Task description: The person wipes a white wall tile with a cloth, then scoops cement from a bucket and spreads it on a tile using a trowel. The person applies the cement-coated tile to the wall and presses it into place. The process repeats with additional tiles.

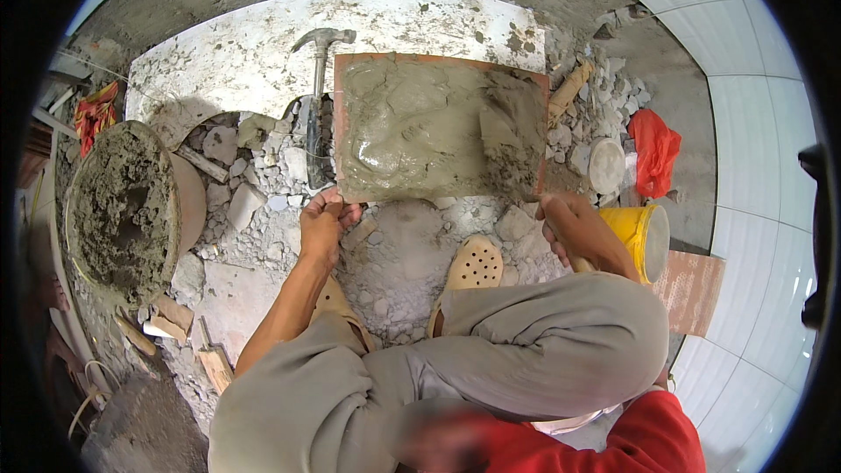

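In front of my feet lies a reddish-brown tile (338, 88), its upper face spread with wet grey mortar (412, 127). My left hand (322, 226) pinches the tile's near left corner between thumb and fingers. A trowel (515, 136) lies over the right part of the mortar, its blade smeared grey. My right hand (585, 229) is wrapped round its handle, and the wooden end shows below the palm. A claw hammer (317, 109) rests just left of the tile, head away from me.
A bucket of mortar (180, 184) stands at the left, a yellow bucket (635, 241) at the right. Beyond the tile is a mortar-spotted white board (236, 57). Rubble (272, 175) covers the ground. A red plastic bag (655, 153) lies near the white-tiled wall (749, 131).
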`<state>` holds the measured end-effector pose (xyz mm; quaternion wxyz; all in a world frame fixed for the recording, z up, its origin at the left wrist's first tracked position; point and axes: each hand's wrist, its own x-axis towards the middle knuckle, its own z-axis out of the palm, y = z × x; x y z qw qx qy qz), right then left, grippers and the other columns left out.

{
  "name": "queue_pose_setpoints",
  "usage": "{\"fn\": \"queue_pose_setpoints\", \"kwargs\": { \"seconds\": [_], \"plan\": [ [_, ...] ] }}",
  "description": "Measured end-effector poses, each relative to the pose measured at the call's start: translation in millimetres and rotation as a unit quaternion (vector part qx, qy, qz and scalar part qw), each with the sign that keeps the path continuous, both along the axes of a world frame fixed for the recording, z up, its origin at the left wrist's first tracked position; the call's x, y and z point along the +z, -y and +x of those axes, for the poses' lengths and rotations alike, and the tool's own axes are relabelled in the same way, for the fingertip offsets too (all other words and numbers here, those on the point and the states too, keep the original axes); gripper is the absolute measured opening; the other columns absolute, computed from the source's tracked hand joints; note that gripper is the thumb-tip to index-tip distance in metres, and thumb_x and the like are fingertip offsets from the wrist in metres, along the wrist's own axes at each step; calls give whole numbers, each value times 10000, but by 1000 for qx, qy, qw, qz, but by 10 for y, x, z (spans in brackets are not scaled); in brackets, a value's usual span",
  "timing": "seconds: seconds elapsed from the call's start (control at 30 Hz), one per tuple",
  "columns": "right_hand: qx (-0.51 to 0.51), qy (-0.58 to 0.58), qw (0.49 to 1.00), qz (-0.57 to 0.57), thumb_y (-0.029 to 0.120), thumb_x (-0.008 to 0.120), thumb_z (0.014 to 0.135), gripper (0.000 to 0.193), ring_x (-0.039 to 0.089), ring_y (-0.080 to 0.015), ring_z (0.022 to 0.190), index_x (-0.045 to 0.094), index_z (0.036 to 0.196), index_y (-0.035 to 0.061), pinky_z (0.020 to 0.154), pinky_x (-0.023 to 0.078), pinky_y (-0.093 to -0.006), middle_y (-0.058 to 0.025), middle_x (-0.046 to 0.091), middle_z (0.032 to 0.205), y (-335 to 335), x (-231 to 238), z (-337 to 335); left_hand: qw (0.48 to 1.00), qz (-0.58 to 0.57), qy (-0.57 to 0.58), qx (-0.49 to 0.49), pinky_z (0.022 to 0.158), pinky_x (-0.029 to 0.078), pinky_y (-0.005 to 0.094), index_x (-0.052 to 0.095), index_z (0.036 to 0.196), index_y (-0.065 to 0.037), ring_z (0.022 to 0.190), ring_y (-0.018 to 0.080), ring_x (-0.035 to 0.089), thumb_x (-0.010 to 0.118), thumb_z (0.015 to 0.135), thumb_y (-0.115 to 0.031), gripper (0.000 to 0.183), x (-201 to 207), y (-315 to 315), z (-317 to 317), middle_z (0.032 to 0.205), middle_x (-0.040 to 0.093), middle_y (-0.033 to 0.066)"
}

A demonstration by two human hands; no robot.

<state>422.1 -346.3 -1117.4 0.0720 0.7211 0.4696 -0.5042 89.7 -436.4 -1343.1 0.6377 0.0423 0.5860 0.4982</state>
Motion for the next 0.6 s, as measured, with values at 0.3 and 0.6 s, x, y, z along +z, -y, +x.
{"fn": "queue_pose_setpoints", "kwargs": {
  "seconds": [0.3, 0.6],
  "plan": [
    [303, 105, 904, 283, 306, 468, 1031, 366, 640, -542, 837, 565, 1042, -47, 786, 494, -610, -353, 662, 900, -228, -565, -422, 1000, 12, 0, 6, 793, 605, 327, 579, 1218, 60, 853, 189, 671, 526, 1050, -82, 226, -30, 13, 17, 1025, 681, 125],
    [252, 224, 916, 217, 309, 465, 1030, 371, 659, -540, 884, 553, 1081, -47, 850, 497, -610, -331, 687, 888, -205, -511, 117, 1000, 5, -16, 3, 791, 602, 318, 588, 1230, 41, 858, 181, 669, 546, 1051, -105, 234, -71, 21, 18, 1015, 677, 111]
  ]
}}
